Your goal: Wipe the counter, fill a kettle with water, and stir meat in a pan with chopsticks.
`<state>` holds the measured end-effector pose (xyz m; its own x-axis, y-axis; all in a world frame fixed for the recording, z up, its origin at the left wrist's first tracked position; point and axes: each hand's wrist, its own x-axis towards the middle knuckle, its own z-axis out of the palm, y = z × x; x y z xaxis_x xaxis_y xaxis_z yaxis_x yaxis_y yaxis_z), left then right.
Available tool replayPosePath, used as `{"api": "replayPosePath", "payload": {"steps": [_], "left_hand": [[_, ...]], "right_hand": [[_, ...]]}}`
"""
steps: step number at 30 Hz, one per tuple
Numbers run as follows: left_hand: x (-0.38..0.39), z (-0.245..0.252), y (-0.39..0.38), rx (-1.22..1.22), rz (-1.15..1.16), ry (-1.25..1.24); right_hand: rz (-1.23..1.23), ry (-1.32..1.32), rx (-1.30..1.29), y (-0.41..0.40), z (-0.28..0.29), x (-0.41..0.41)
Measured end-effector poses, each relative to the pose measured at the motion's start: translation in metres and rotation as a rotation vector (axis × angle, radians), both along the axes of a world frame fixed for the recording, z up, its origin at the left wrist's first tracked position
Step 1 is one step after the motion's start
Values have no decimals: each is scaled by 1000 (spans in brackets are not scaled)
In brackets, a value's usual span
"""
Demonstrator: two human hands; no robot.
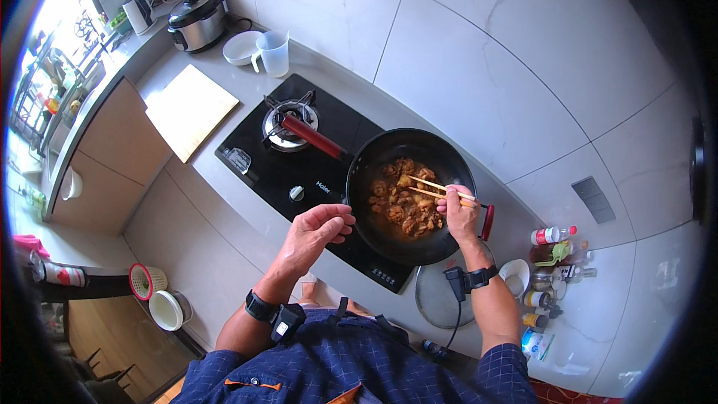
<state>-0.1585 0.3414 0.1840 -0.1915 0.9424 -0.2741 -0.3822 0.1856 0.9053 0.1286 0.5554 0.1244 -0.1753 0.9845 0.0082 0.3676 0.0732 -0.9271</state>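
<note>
A black wok [415, 143] holding chunks of browned meat [408, 223] in brown sauce sits over the right side of a black gas hob [269, 179]. My right hand [461, 214] grips a pair of wooden chopsticks [435, 186] above the wok's right side. Their tips are apart and reach a yellowish piece among the meat. At the wok's left rim is my left hand [325, 227], its fingers bent and the thumb near them, with nothing visible in it. The wok's red handle [312, 136] points over the left burner [289, 123].
A glass lid [440, 303] lies on the counter below the wok. Bottles and jars [552, 252] and a white bowl [515, 276] stand at right. At upper left are a cutting board [190, 112], a measuring jug [274, 53], another bowl [241, 47] and an electric pressure cooker [197, 22].
</note>
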Motion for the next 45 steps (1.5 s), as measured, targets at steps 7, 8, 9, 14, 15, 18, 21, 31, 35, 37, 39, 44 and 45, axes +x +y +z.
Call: {"api": "replayPosePath", "payload": {"steps": [7,8,9,14,15,18,21,31,35,37,39,44,45], "left_hand": [[1,0,0,-7,6,-6],[1,0,0,-7,6,-10],[1,0,1,-7,5,-11],[1,-1,0,-12,4,-10],[1,-1,0,-11,3,-11],[2,-1,1,-6,3,-3],[4,0,3,-4,-2,-5],[5,0,2,1,-8,0],[1,-1,-1,13,8,3],[3,0,1,16,-8,-3],[5,1,2,15,-14,-7],[6,0,-1,16,-12,-8],[5,1,-2,15,-11,-7]], "right_hand": [[-147,229,-228,18,5,15],[-178,222,-264,21,6,17],[-209,215,-300,22,9,17],[-198,25,-86,15,22,18],[-199,25,-85,12,23,19],[104,-231,284,-3,28,18],[286,-315,668,-5,23,8],[-10,-17,-2,-9,12,8],[-94,-130,137,5,36,24],[-74,-144,162,17,20,40],[-25,-270,163,20,8,43],[-99,-53,-2,18,-6,29],[-98,-52,-3,19,-6,28]]}}
